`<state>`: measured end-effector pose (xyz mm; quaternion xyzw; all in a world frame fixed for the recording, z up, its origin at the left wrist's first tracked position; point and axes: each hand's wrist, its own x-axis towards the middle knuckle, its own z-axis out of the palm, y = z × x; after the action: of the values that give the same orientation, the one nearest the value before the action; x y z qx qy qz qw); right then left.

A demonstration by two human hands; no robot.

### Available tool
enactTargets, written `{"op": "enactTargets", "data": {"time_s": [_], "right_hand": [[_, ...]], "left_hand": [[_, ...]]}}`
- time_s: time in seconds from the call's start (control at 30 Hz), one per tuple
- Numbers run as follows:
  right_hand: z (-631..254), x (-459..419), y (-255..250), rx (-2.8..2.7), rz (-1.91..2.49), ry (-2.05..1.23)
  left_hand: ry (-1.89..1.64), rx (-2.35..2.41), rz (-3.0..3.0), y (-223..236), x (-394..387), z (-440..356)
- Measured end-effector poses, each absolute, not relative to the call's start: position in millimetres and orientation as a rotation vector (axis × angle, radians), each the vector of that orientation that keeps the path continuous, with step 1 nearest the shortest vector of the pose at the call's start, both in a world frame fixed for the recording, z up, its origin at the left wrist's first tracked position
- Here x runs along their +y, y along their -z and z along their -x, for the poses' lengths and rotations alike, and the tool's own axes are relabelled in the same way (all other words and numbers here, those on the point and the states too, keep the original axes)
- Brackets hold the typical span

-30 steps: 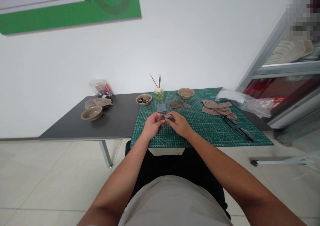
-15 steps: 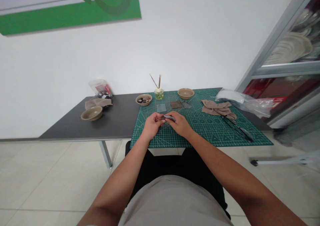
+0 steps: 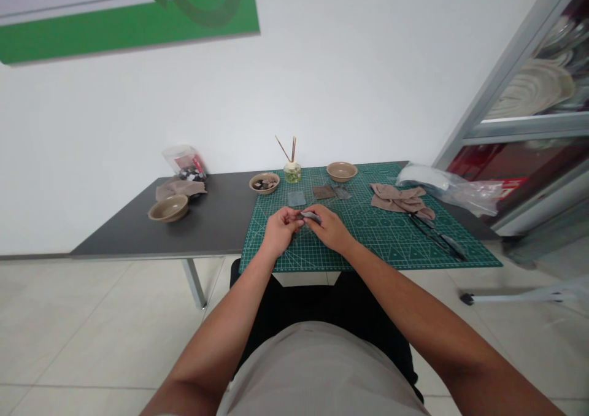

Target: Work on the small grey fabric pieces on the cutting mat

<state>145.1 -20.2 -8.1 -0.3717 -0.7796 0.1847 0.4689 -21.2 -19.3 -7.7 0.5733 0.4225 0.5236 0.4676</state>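
Both hands meet over the near part of the green cutting mat (image 3: 368, 238). My right hand (image 3: 327, 224) is closed on a folded grey sheet (image 3: 311, 217) that looks like sandpaper. The fingers of my left hand (image 3: 281, 227) pinch a small dark piece (image 3: 300, 216), perhaps a stone, against the sheet's left end. Fingers cover most of that piece. Just beyond lie a blue-grey square sheet (image 3: 297, 198), a brown square sheet (image 3: 324, 192) and a dark grey scrap (image 3: 342, 191). Behind them a tan bowl (image 3: 251, 186) holds several dark and pinkish stones.
A reed diffuser (image 3: 292, 173) and another tan bowl (image 3: 342, 171) stand at the back. Right are a crumpled brown cloth (image 3: 400, 198), black-framed glasses (image 3: 437, 238) and a plastic bag (image 3: 460, 189). Left are a third bowl (image 3: 168, 209), a cloth (image 3: 179, 189) and a clear container (image 3: 184, 158).
The grey sheet shifts and tilts slightly between my fingers. Both hands stay in the same place, and nothing else on the table has moved.
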Motion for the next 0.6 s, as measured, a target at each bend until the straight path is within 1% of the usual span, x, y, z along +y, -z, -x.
{"op": "enactTargets", "data": {"time_s": [0.6], "right_hand": [[-146.1, -21.1, 7.9, -1.925, 0.909, -0.446]], "left_hand": [[-1.251, 1.037, -1.399, 7.0, -18.9, 22.0]]}}
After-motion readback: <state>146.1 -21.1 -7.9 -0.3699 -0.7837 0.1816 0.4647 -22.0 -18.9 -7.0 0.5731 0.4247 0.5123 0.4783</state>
